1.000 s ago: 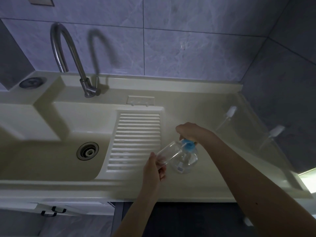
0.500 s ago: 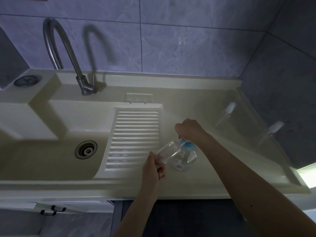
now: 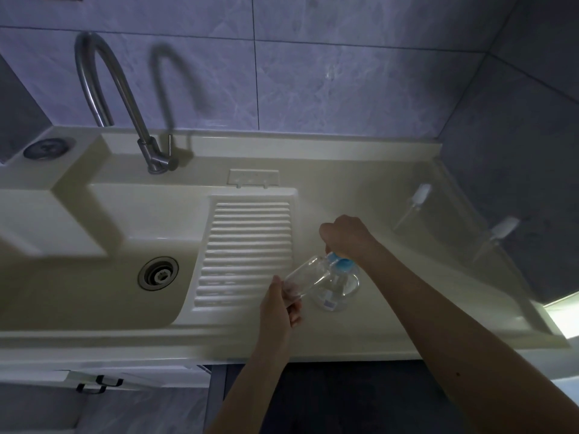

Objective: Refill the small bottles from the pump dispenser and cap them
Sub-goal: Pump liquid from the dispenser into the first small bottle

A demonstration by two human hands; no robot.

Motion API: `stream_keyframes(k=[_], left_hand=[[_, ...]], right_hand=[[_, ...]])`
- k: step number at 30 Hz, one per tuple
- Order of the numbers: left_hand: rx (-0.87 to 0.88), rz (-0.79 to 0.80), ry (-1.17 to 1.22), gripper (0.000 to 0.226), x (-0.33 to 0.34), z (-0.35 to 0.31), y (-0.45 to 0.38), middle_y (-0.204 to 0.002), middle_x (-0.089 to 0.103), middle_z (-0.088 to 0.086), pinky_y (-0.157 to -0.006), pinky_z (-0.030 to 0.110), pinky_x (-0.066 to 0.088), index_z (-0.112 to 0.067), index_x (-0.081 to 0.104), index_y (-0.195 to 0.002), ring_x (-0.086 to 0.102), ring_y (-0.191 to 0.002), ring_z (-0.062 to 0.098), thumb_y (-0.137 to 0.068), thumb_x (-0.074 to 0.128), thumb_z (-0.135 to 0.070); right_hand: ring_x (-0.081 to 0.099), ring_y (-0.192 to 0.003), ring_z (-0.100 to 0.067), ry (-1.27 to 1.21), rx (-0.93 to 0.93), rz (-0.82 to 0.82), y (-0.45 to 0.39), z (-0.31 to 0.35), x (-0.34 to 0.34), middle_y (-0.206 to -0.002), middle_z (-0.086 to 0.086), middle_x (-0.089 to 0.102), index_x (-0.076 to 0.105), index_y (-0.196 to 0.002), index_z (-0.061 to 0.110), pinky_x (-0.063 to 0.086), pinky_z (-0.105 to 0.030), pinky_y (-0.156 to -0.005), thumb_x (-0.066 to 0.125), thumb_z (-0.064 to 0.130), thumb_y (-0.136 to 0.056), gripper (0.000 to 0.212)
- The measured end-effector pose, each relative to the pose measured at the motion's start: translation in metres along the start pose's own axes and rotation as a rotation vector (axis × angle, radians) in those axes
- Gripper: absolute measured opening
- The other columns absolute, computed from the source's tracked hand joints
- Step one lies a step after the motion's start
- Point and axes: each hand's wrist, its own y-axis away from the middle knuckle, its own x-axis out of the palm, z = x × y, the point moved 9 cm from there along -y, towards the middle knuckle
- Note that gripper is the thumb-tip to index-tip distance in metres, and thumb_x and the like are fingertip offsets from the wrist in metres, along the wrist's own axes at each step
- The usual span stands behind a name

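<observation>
A dim tiled corner holds a long cream surface with a sink basin sunk into its left half, a curved tap behind it and a ribbed draining board in the middle. Far right on the surface, near the side wall, two more small clear bottles stand with pale tops, well apart from the work; whether they are filled cannot be told in this light. Just right of the draining board stands the pump dispenser, a clear round-bodied vessel with a blue collar. The right hand sits on top of its pump head, fingers curled together over it in a loose fist, so the head itself is hidden. The left hand comes from below, its fingers clamped round the base of a small clear bottle. That bottle is tilted, its long axis running from the left hand up and to the right, so the open mouth meets the dispenser at the blue collar, beneath the right hand. Everything turns on that line: the spout must point into the mouth, which I judge it does, though the exact meeting is too small to see. The bottle looks empty or nearly so, so filling seems barely begun. A press by the right hand would be next.
</observation>
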Motion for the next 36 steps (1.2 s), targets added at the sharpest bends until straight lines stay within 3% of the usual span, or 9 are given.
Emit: stream_keyframes(k=[4,14,17,20,23,25,29,32,36], left_hand=[[0.001,-0.007,-0.006,0.040,-0.001,-0.002,0.001,-0.048,0.044,-0.002,-0.039,0.020,0.025,-0.007,0.054,-0.082,0.029,-0.037,0.007,-0.101,0.031,-0.035],[0.029,0.022,0.007,0.042,0.003,-0.010,0.002,-0.049,0.043,0.001,-0.039,0.018,0.024,-0.007,0.058,-0.082,0.029,-0.036,0.008,-0.101,0.031,-0.033],[0.033,0.018,0.010,0.044,0.003,-0.011,0.002,-0.049,0.042,0.002,-0.038,0.018,0.023,-0.008,0.058,-0.077,0.028,-0.035,0.008,-0.102,0.030,-0.032],[0.022,0.008,0.021,0.044,0.001,-0.008,0.001,-0.047,0.042,0.000,-0.037,0.017,0.023,-0.009,0.056,-0.075,0.028,-0.035,0.008,-0.102,0.030,-0.032],[0.015,0.000,0.008,0.041,-0.002,-0.004,0.001,-0.047,0.043,-0.001,-0.038,0.019,0.024,-0.008,0.054,-0.079,0.029,-0.036,0.007,-0.102,0.031,-0.034],[0.015,0.003,0.007,0.040,-0.002,-0.003,0.001,-0.049,0.043,0.000,-0.038,0.020,0.024,-0.007,0.053,-0.082,0.030,-0.036,0.007,-0.102,0.032,-0.034],[0.009,0.002,0.020,0.038,-0.002,-0.005,-0.001,-0.048,0.042,-0.001,-0.038,0.018,0.023,-0.007,0.051,-0.082,0.029,-0.035,0.007,-0.101,0.031,-0.033],[0.011,0.011,0.033,0.041,0.001,-0.008,-0.003,-0.046,0.042,-0.001,-0.036,0.016,0.022,-0.007,0.054,-0.079,0.028,-0.032,0.007,-0.102,0.030,-0.032],[0.012,0.023,0.027,0.040,0.003,-0.008,-0.003,-0.048,0.043,0.001,-0.036,0.017,0.023,-0.005,0.054,-0.086,0.029,-0.033,0.008,-0.101,0.031,-0.033]], right_hand=[[0.059,-0.068,-0.024,-0.002,0.007,-0.020,0.001,0.000,0.000,-0.088,-0.011,0.070,0.070,-0.083,0.001,0.044,-0.026,-0.060,0.043,0.020,-0.072,0.035],[0.050,-0.067,-0.018,0.006,0.046,0.115,0.004,0.006,0.001,-0.103,-0.013,0.064,0.062,-0.106,-0.002,0.035,-0.022,-0.053,0.038,0.019,-0.090,0.036],[0.055,-0.076,-0.024,0.017,0.019,0.109,0.002,0.005,0.003,-0.114,-0.017,0.063,0.063,-0.109,-0.005,0.042,-0.026,-0.062,0.037,0.016,-0.089,0.039],[0.061,-0.090,-0.030,0.022,-0.007,0.059,0.000,0.002,0.003,-0.108,-0.017,0.066,0.067,-0.101,-0.006,0.047,-0.029,-0.073,0.040,0.015,-0.082,0.039],[0.058,-0.069,-0.022,0.027,-0.019,0.000,0.001,0.002,0.002,-0.092,-0.012,0.068,0.070,-0.086,0.000,0.044,-0.025,-0.061,0.041,0.023,-0.070,0.040],[0.057,-0.066,-0.020,0.027,-0.028,-0.009,0.000,0.002,0.003,-0.089,-0.010,0.069,0.070,-0.081,0.002,0.043,-0.024,-0.058,0.039,0.026,-0.064,0.043],[0.054,-0.065,-0.020,0.027,-0.013,0.009,0.001,0.002,0.004,-0.095,-0.011,0.071,0.068,-0.083,-0.002,0.042,-0.025,-0.059,0.042,0.019,-0.071,0.035],[0.052,-0.068,-0.021,0.043,-0.009,0.059,-0.002,0.004,0.004,-0.103,-0.014,0.069,0.069,-0.097,-0.004,0.040,-0.025,-0.059,0.042,0.018,-0.078,0.039],[0.054,-0.074,-0.020,0.022,0.005,0.146,0.000,0.005,0.004,-0.108,-0.012,0.063,0.063,-0.106,-0.001,0.044,-0.029,-0.068,0.045,0.033,-0.088,0.042]])
